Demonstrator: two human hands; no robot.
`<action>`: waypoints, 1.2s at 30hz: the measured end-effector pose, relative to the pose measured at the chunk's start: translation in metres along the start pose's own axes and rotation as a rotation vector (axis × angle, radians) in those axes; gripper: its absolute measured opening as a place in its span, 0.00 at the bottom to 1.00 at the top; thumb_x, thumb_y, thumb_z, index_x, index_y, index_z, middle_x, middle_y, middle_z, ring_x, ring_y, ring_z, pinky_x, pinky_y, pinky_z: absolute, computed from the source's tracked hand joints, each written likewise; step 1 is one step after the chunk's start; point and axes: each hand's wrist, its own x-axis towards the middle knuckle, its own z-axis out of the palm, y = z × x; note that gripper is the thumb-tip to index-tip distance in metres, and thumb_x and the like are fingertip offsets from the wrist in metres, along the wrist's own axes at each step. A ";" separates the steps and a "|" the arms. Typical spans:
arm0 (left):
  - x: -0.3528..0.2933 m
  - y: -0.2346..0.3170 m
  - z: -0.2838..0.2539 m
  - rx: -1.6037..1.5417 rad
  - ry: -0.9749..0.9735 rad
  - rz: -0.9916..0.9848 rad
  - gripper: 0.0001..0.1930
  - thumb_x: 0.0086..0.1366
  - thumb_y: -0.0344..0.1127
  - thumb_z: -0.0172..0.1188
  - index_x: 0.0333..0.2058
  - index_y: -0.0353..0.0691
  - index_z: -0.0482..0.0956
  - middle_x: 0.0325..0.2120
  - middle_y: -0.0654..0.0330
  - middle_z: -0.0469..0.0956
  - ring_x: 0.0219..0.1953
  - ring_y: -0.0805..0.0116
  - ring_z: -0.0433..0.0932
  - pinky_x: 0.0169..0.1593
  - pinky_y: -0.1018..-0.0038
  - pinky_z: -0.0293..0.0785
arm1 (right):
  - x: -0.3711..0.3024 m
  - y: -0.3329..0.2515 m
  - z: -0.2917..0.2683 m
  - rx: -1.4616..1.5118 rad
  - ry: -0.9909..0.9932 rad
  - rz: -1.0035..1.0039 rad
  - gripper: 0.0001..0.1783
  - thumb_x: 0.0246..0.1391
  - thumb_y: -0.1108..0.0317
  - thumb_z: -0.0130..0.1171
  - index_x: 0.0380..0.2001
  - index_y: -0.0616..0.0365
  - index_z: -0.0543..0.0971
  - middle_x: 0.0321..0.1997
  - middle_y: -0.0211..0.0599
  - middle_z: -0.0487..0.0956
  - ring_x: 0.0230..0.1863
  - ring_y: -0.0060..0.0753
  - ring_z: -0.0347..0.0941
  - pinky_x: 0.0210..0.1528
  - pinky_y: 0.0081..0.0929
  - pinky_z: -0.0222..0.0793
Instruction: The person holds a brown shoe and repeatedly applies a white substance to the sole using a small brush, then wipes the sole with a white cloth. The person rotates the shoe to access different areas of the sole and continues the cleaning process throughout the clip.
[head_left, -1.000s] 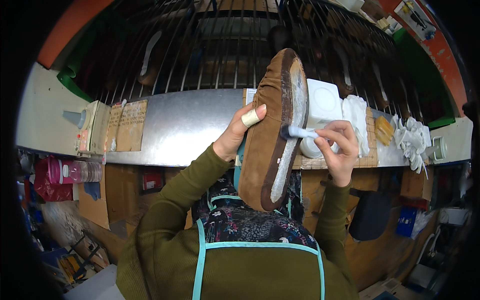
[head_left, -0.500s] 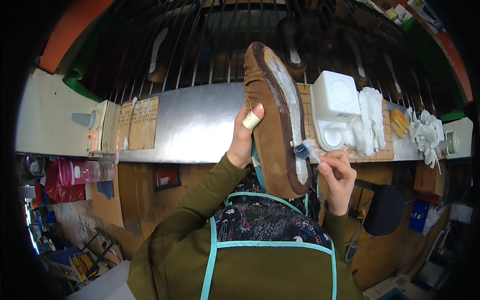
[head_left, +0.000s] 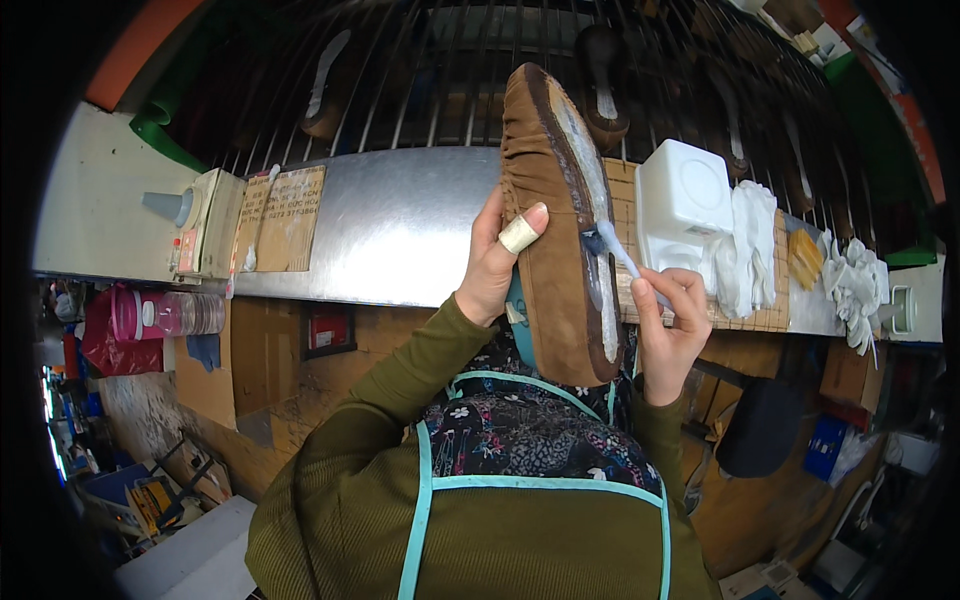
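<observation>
Near one o'clock from the view's centre, the brown shoe (head_left: 555,300) is held up, underside turned toward three; the left hand (head_left: 497,247) clasps it from nine, thumb in front, fingers partly hidden. From four, the right hand (head_left: 675,330) pinches the slim brush (head_left: 621,255), dark tip at the underside's dark band (head_left: 562,150). Light, even strokes along that band, shoe firmly braced, should spare its brown side.
</observation>
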 end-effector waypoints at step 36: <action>0.042 0.020 0.000 0.101 0.003 -0.006 0.24 0.61 0.46 0.61 0.50 0.37 0.71 0.43 0.60 0.75 0.45 0.73 0.75 0.49 0.76 0.72 | -0.001 0.016 -0.048 -0.010 -0.234 -0.162 0.10 0.46 0.72 0.69 0.34 0.61 0.84 0.31 0.30 0.73 0.27 0.18 0.65 0.25 0.15 0.60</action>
